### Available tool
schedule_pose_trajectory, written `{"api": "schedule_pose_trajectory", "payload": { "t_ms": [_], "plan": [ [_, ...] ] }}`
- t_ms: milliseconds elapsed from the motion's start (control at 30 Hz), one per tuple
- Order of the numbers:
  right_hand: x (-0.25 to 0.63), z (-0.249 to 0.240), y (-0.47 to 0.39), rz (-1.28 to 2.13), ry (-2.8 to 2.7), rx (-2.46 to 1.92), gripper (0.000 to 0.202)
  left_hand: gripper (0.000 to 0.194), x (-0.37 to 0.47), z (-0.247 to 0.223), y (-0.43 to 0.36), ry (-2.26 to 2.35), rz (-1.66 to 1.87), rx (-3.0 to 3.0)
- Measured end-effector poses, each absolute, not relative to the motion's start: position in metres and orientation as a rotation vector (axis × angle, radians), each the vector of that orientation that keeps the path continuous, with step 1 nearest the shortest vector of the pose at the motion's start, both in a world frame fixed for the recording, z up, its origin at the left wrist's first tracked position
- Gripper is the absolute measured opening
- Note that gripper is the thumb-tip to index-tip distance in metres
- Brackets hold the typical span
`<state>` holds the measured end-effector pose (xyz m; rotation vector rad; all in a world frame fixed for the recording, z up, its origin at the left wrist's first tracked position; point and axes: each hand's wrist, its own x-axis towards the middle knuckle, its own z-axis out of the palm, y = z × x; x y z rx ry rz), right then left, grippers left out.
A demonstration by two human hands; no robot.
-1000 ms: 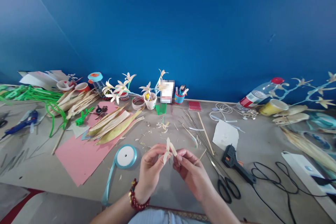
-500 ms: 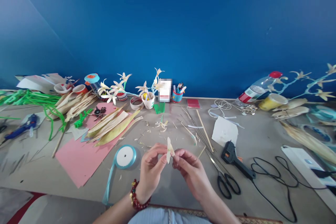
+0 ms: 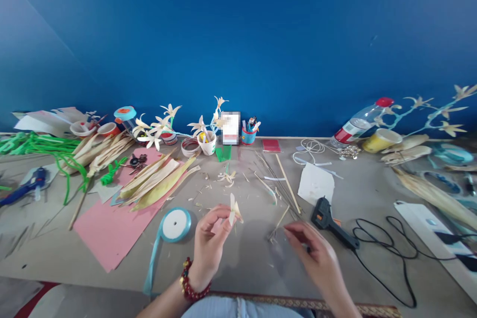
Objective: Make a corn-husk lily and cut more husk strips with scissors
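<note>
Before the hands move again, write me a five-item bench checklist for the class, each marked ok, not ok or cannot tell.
1. Pale craft flower held in the left hand: ok.
2. Right hand off the flower: ok, apart from it.
3. Black glue gun clear of the white paper: not ok, overlaps its edge in view.
4. Glue gun cool: cannot tell.
5. Blue ribbon spool fully wound: not ok, a tail trails off.

Two hands (image 3: 209,241) (image 3: 318,253), one held flower (image 3: 233,207), one black glue gun (image 3: 333,224)
</note>
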<state>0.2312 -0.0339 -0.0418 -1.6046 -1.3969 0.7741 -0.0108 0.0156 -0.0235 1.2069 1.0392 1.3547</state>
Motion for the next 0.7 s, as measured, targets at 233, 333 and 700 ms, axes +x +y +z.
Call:
{"api": "schedule_pose_trajectory", "payload": {
  "t_ms": [233, 333, 700],
  "plan": [
    [0.295, -0.059, -0.098, 0.181, -1.709, -2.042, 0.028, 0.013, -0.002, -0.028, 0.016, 1.007, 1.332, 1.193],
    [0.292, -0.059, -0.105, 0.053, -1.784, -2.08, 0.03, 0.014, 0.003, -0.028, 0.016, 0.965, 1.313, 1.168],
    [0.314, -0.047, -0.097, 0.873, -1.333, -1.997, 0.035, 0.004, 0.007, -0.017, 0.016, 0.853, 1.345, 0.976]
  ]
}}
